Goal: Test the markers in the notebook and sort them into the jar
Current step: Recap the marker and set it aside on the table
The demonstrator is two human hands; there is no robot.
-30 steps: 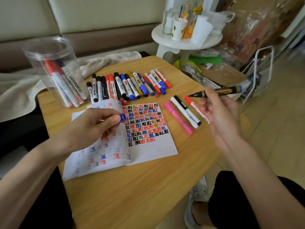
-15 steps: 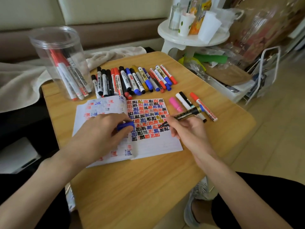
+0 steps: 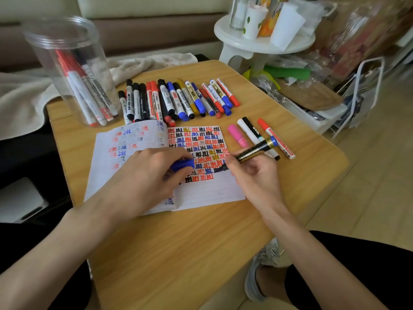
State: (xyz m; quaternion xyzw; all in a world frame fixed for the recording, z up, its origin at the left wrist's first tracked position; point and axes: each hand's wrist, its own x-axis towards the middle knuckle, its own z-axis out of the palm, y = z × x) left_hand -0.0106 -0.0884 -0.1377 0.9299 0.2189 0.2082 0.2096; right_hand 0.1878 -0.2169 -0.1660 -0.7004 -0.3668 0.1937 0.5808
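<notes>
Head view: right hand [image 3: 252, 175] gripping marker [image 3: 257, 151].

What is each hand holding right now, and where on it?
The right hand holds the black-and-gold marker low on its barrel, near the tip, which is at the notebook page. The left hand pinches a blue cap between its fingertips.

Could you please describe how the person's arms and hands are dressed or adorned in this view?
Both the left hand and the right hand are bare, with no gloves, rings, watch or bracelets visible. The forearms are uncovered all the way to the frame's edge, so no sleeves show. Nails look short and unpainted, as far as the view shows.
</notes>
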